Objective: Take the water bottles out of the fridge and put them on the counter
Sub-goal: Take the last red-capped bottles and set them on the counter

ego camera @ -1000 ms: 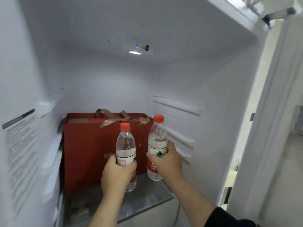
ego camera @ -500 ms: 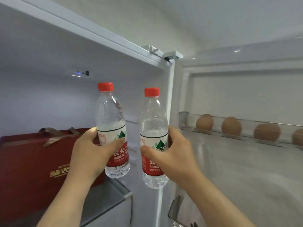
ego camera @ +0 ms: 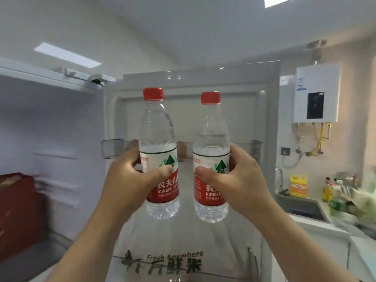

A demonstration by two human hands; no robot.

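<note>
I hold two clear water bottles with red caps and red-and-white labels, both upright in the air in front of the open fridge door (ego camera: 195, 82). My left hand (ego camera: 130, 180) grips the left bottle (ego camera: 158, 139) around its label. My right hand (ego camera: 238, 180) grips the right bottle (ego camera: 210, 139) the same way. The two bottles are side by side, a small gap between them. The fridge compartment (ego camera: 50, 139) lies to the left. A white counter (ego camera: 317, 224) runs along the right.
A red gift box (ego camera: 18, 210) sits on the fridge shelf at the left. Door racks cross behind the bottles, and a printed plastic bag (ego camera: 173, 261) fills the lower door. At the right are a sink (ego camera: 305, 208), a yellow jug (ego camera: 298, 186), blurred green items and a wall heater (ego camera: 316, 92).
Both hands have drawn the bottles out of the fridge compartment and swung them right, in front of the open door. The view has turned right, so the sink and counter now show.
</note>
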